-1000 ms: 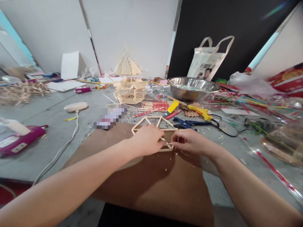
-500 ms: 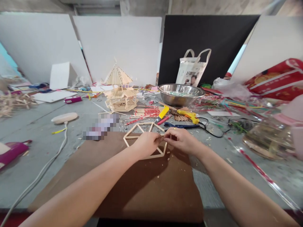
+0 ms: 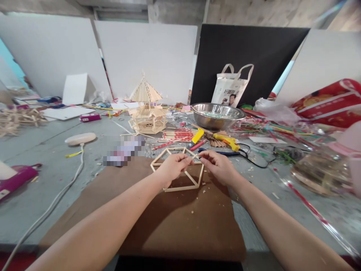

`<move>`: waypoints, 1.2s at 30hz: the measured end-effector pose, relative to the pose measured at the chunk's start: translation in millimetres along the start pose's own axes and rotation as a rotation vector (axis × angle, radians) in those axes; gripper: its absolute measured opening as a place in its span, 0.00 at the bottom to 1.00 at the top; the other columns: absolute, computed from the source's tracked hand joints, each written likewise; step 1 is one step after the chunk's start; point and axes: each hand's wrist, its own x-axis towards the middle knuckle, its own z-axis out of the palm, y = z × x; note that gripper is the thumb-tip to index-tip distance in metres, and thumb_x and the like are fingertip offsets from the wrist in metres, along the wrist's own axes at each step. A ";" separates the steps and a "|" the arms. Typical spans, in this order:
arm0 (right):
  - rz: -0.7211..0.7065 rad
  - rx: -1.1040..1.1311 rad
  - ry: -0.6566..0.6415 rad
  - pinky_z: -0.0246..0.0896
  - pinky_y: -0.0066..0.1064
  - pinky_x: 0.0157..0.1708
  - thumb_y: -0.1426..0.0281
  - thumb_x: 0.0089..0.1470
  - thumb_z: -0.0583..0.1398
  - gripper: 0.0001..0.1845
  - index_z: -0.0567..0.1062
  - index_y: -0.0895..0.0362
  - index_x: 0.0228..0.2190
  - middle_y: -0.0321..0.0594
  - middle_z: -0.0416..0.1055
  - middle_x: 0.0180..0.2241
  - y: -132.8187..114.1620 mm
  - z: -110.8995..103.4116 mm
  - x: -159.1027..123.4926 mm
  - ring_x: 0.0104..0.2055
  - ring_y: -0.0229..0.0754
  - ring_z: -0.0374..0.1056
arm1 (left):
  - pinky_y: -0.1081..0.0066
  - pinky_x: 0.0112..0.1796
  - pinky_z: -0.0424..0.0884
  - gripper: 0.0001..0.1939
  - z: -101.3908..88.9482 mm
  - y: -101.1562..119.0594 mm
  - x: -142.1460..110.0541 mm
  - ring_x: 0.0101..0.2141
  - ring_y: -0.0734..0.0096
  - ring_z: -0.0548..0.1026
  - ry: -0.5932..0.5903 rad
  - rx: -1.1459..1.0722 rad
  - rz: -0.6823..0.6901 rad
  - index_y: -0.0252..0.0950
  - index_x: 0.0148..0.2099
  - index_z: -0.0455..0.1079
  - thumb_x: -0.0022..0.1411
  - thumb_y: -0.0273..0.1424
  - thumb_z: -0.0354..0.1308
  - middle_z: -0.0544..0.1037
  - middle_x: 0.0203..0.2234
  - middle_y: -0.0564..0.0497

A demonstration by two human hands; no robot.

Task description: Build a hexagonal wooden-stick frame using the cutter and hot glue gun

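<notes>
A flat hexagonal frame of thin wooden sticks (image 3: 182,184) lies on a brown cardboard sheet (image 3: 175,226). My left hand (image 3: 172,167) hovers over the frame, fingers pinched on a short thin stick (image 3: 195,157). My right hand (image 3: 218,165) meets it from the right, its fingertips pinched on the other end of the same stick. Both hands sit just above the frame's far right part.
A stick pagoda model (image 3: 146,109) stands behind. Red-and-white sticks (image 3: 176,134), a yellow glue gun (image 3: 227,141), blue pliers (image 3: 222,152) and a steel bowl (image 3: 217,114) lie beyond the frame. At the left are a white cable (image 3: 64,192) and a pink device (image 3: 17,180); a clear bottle (image 3: 321,173) stands right.
Both hands have lifted slightly and moved toward the frame's far edge, still pinching the small stick between them. The head view tilted up, so more wall shows.
</notes>
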 end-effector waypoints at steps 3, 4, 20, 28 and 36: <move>0.006 0.010 -0.007 0.56 0.28 0.27 0.64 0.50 0.50 0.15 0.68 0.59 0.36 0.39 0.68 0.29 -0.8 1.0 -0.8 0.26 0.36 0.61 | 0.80 0.13 0.39 0.11 -0.3 1.4 -0.9 0.11 0.87 0.47 -0.045 -0.100 -0.061 0.33 0.30 0.63 0.54 0.37 0.50 0.55 0.13 0.60; 0.002 0.014 -0.009 0.56 0.29 0.28 0.64 0.50 0.50 0.15 0.68 0.59 0.36 0.39 0.68 0.29 -1.0 1.3 -1.0 0.27 0.36 0.61 | 0.80 0.13 0.38 0.11 -0.7 1.7 -1.2 0.11 0.87 0.47 -0.053 -0.112 -0.070 0.33 0.30 0.62 0.54 0.37 0.50 0.55 0.13 0.60; 0.272 -0.670 -0.070 0.50 0.43 0.45 0.59 0.45 0.52 0.24 0.66 0.57 0.43 0.47 0.64 0.46 45.7 -31.2 10.6 0.48 0.52 0.57 | 0.81 0.13 0.39 0.10 -9.1 0.7 2.2 0.10 0.89 0.47 0.014 -0.179 -0.034 0.33 0.30 0.64 0.56 0.35 0.49 0.55 0.12 0.60; 0.428 -0.764 -0.388 0.30 0.54 0.51 0.45 0.36 0.52 0.49 0.50 0.59 0.55 0.49 0.40 0.58 66.6 -47.3 4.9 0.58 0.56 0.34 | 0.81 0.13 0.39 0.11 -13.6 -0.3 4.4 0.11 0.88 0.46 0.029 -0.189 0.055 0.32 0.30 0.63 0.54 0.37 0.51 0.54 0.11 0.61; 0.460 -0.789 -0.442 0.32 0.53 0.52 0.65 0.33 0.56 0.44 0.50 0.60 0.55 0.48 0.42 0.58 66.4 -55.8 4.6 0.57 0.56 0.40 | 0.81 0.13 0.41 0.12 -16.0 -1.6 6.3 0.11 0.88 0.48 0.067 -0.173 0.084 0.33 0.30 0.64 0.53 0.38 0.52 0.55 0.12 0.60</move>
